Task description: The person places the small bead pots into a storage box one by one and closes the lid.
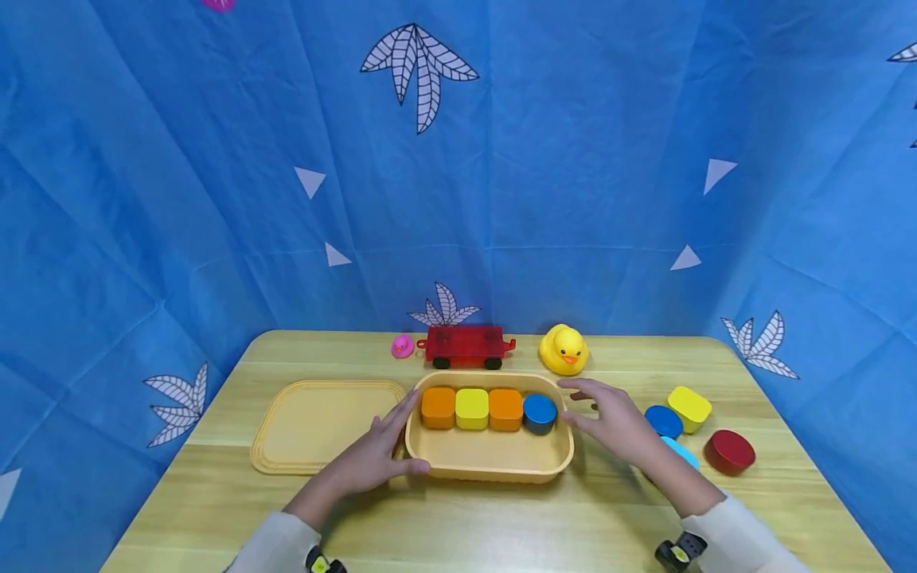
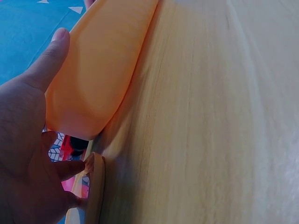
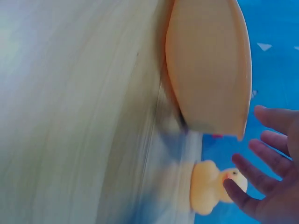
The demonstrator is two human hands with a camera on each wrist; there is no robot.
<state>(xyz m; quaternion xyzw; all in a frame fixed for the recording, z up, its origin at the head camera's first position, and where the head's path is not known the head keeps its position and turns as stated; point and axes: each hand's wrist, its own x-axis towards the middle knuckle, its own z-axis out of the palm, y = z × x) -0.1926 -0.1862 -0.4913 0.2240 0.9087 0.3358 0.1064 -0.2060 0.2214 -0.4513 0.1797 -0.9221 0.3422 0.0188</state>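
The box (image 1: 481,454) stretched lengthwise between the left hand (image 1: 371,457) and the right hand (image 1: 611,418), each with fingers spread wide.

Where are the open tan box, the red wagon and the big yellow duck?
Tan box (image 1: 484,454): head view, bare inside floor.
Red wagon (image 1: 467,343): head view, its body.
Yellow duck (image 1: 567,344): head view, its head.

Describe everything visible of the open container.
The container is tan, oblong and plastic-looking, with rounded corners and low walls. It stands upright on the table, lidless. Along its far side sit two orange blocks, a yellow block and a blue block. The left hand is at its left end, contact unclear; the right hand, near the right end, is apart.
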